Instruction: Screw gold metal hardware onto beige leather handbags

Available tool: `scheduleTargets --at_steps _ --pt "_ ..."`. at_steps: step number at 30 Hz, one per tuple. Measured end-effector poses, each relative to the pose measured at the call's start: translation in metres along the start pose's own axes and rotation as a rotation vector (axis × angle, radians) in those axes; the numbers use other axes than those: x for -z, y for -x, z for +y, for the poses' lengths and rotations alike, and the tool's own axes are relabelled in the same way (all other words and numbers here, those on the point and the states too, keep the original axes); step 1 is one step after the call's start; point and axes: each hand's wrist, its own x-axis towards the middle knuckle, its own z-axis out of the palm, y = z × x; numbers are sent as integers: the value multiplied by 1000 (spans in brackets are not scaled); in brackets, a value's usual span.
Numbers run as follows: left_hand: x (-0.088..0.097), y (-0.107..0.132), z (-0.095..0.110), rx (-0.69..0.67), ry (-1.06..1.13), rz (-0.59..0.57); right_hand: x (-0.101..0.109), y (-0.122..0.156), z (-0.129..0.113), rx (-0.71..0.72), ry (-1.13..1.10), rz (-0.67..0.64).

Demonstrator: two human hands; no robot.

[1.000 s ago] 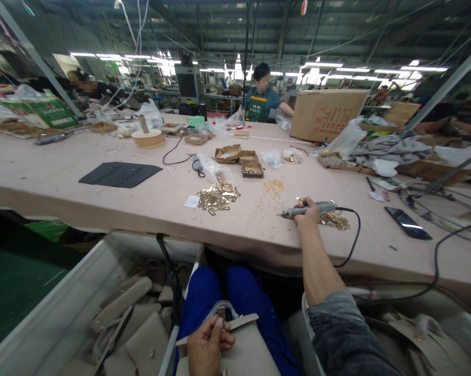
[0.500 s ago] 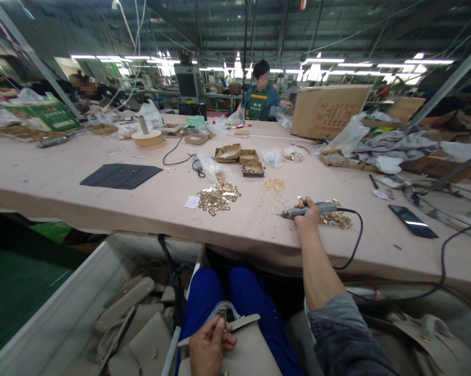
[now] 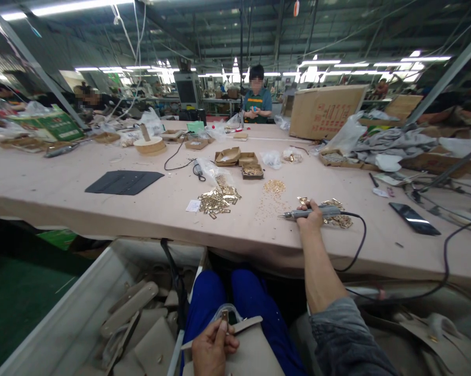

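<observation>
My right hand point(image 3: 310, 216) is wrapped round a grey corded electric screwdriver point(image 3: 331, 211), held low over the table. Its thin tip points left, at the edge of some scattered tiny gold screws point(image 3: 274, 186). Beside and behind the tool lies a small heap of gold metal fittings point(image 3: 342, 221). Down at my lap, my left hand point(image 3: 211, 347) pinches a small metal plate point(image 3: 225, 315) between thumb and fingers, at the top of a beige bag point(image 3: 255, 347). The bag rests across my blue-trousered legs, with a clear loop near its strap. The fingers partly hide the plate.
A larger pile of gold fittings point(image 3: 215, 201) lies left of the screws. Small cardboard boxes point(image 3: 252, 171) stand behind. A phone point(image 3: 414, 219) lies at right, near cables. Left of my legs, a white bin point(image 3: 102, 277) holds beige bag pieces. A co-worker point(image 3: 257, 99) stands across the table.
My view has tilted slightly. My right hand, with the screwdriver, stays nearly in place over the screws, and my left keeps its pinch. The co-worker has brought both hands together.
</observation>
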Motion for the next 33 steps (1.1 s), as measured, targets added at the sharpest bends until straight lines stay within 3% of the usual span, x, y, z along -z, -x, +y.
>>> scheduleTargets --at_steps 10,17,33 --pt "3 -1 -2 -8 -13 -32 -3 1 2 20 -34 46" --pt "-4 4 -4 -63 36 48 -2 2 1 15 -57 45" --pt "-7 9 5 -67 -1 75 -1 3 2 36 -45 60"
